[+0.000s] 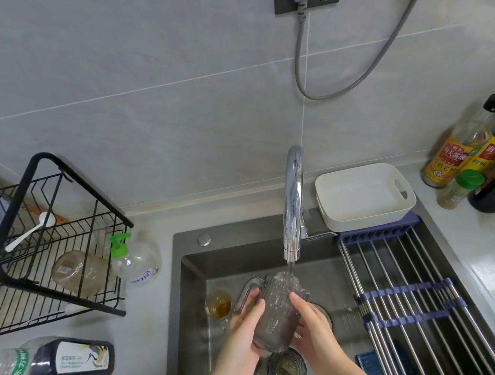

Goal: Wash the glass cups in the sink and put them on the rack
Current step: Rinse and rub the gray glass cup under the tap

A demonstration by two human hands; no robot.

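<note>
A ribbed glass mug (pixel 277 309) with a handle on its left is held over the sink (pixel 196 294), its mouth under the running faucet (pixel 293 203). My left hand (pixel 240 333) grips its left side and my right hand (pixel 311 325) grips its right side. A small glass with brown liquid (pixel 218 304) stands on the sink floor to the left. A dark glass cup (pixel 287 372) stands below the mug, near the front. On the black wire rack (pixel 40 250) at the left lies a glass (pixel 80 271) on its side.
A roll-up drying rack (pixel 416 297) covers the sink's right part, with a white basin (pixel 365 197) behind it. Sauce bottles (pixel 472 153) stand at the right. A soap dispenser (pixel 135 258) and a lying bottle (pixel 57 363) are on the left counter. A white spoon (pixel 29 231) lies on the wire rack.
</note>
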